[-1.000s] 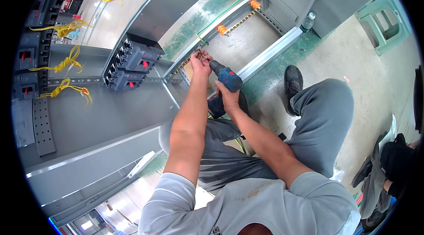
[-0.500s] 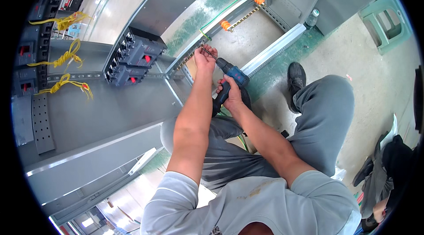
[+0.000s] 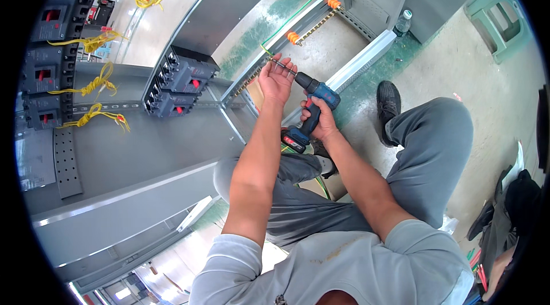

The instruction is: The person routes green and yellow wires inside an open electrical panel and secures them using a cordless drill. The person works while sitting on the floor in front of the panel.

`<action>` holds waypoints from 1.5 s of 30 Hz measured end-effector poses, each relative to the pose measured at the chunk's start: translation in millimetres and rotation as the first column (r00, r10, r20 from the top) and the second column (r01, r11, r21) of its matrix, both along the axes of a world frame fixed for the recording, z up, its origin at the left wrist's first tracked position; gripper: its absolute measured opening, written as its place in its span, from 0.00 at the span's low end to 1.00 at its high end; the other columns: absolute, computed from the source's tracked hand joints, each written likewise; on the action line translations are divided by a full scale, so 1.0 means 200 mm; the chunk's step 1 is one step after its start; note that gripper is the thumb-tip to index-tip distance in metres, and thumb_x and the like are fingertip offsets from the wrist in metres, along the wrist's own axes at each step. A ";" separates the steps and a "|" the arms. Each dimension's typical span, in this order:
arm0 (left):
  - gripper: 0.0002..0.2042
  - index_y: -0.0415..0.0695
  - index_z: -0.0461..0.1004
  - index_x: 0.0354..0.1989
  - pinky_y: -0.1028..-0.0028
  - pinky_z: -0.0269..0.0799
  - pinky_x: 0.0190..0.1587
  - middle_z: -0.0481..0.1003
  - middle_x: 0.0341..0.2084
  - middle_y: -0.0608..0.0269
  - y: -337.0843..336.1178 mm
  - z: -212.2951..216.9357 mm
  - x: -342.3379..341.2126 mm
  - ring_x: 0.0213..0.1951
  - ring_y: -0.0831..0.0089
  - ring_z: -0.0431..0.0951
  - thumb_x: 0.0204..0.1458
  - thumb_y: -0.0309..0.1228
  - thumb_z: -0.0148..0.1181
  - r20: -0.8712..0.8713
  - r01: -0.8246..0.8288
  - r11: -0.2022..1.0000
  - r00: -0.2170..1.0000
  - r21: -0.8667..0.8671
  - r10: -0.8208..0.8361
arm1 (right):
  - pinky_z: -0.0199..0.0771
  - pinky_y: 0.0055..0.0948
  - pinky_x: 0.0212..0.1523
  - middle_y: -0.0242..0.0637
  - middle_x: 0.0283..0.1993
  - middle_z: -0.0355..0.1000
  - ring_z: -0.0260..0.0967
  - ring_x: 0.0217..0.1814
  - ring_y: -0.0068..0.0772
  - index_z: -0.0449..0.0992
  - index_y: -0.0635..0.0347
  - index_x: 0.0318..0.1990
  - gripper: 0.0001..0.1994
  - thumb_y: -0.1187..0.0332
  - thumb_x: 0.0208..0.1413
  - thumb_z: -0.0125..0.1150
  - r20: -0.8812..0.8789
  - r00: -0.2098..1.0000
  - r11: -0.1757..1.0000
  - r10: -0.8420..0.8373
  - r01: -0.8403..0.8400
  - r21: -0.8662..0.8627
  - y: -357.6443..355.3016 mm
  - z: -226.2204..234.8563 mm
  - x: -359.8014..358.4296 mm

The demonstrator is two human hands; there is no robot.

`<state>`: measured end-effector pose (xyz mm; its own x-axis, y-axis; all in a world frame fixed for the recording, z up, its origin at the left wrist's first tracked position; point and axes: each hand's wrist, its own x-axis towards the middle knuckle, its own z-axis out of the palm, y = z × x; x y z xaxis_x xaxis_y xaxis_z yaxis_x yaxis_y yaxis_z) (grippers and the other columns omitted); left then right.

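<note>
A person's right hand (image 3: 322, 120) grips the handle of a blue and black drill (image 3: 325, 96), the tool pointing ahead and left from that hand, with the battery (image 3: 293, 140) to the hand's left and nearer the body. The left hand (image 3: 277, 83) is open, palm up, fingers loosely bent beside the long drill bit (image 3: 285, 68); whether they touch it cannot be told. Just ahead of the left fingers, a green wire (image 3: 298, 14) comes down close to the bit's tip. Ahead and right of the left hand, a brass-coloured strip (image 3: 318, 24) runs beside two orange knobs (image 3: 293, 37). Black switches (image 3: 186, 76) stand to the left hand's left, a bottle (image 3: 403, 23) well ahead and right of the right hand
</note>
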<state>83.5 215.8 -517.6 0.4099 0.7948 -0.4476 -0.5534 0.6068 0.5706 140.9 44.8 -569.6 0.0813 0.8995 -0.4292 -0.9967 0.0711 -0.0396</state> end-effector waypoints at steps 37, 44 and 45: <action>0.19 0.40 0.74 0.52 0.75 0.77 0.34 0.78 0.39 0.64 0.19 -0.24 0.19 0.38 0.74 0.77 0.58 0.39 0.66 -0.740 -0.187 0.954 0.603 0.233 0.299 | 0.70 0.29 0.29 0.38 0.37 0.74 0.67 0.26 0.27 0.72 0.56 0.54 0.18 0.61 0.59 0.63 0.056 0.998 1.000 0.026 -0.026 0.003 -0.16 -0.06 0.21; 0.14 0.45 0.75 0.39 0.77 0.72 0.33 0.80 0.35 0.68 0.17 -0.16 0.06 0.36 0.79 0.80 0.61 0.43 0.62 -0.624 -0.060 0.946 0.737 0.319 0.258 | 0.70 0.29 0.29 0.37 0.36 0.74 0.67 0.26 0.27 0.72 0.55 0.53 0.17 0.62 0.59 0.63 0.059 0.998 1.000 -0.031 0.031 0.006 -0.14 -0.06 0.20; 0.13 0.46 0.75 0.39 0.78 0.71 0.33 0.80 0.36 0.69 0.18 -0.15 0.03 0.36 0.80 0.80 0.62 0.44 0.62 -0.628 -0.028 0.945 0.741 0.325 0.238 | 0.70 0.29 0.30 0.37 0.36 0.73 0.67 0.26 0.26 0.72 0.55 0.54 0.18 0.62 0.59 0.63 0.074 0.997 0.999 -0.032 0.031 0.012 -0.14 -0.06 0.20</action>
<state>89.1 251.1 -546.7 -0.0190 0.9487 -0.3157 -0.0437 0.3147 0.9482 179.9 16.7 -580.9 0.1406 0.9005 -0.4115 -0.9883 0.1030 -0.1123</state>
